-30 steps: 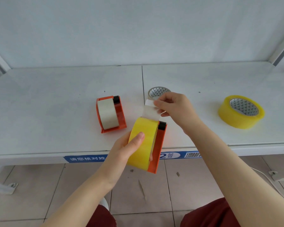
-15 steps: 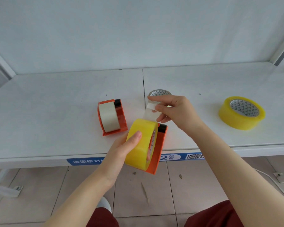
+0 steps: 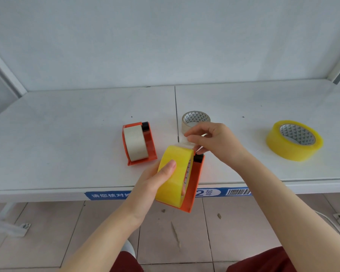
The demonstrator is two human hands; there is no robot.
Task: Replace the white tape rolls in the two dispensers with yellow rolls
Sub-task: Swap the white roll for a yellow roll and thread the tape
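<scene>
A white tabletop (image 3: 67,146) fills the middle of the view, seen from above, with a tiled floor (image 3: 47,232) below its front edge. Left of both hands, an orange dispenser (image 3: 145,152) stands on the tabletop with a white roll (image 3: 134,145) seated in it. The left hand (image 3: 155,183) comes up from below the table edge and is wrapped around a second orange dispenser (image 3: 194,185), thumb pressed on the outside of the yellow roll (image 3: 175,173) loaded in it; this dispenser is held in the air over the front edge of the tabletop. Just above it, the right hand (image 3: 214,142) has thumb and forefinger closed in a pinch at the top of the yellow roll, near the dispenser's black cutter end; the tape end itself is too faint to tell. Just behind the right hand, a loose white roll (image 3: 194,119) lies flat on the tabletop. Well to the right of the right hand, a spare yellow roll (image 3: 293,141) lies flat on the tabletop.
</scene>
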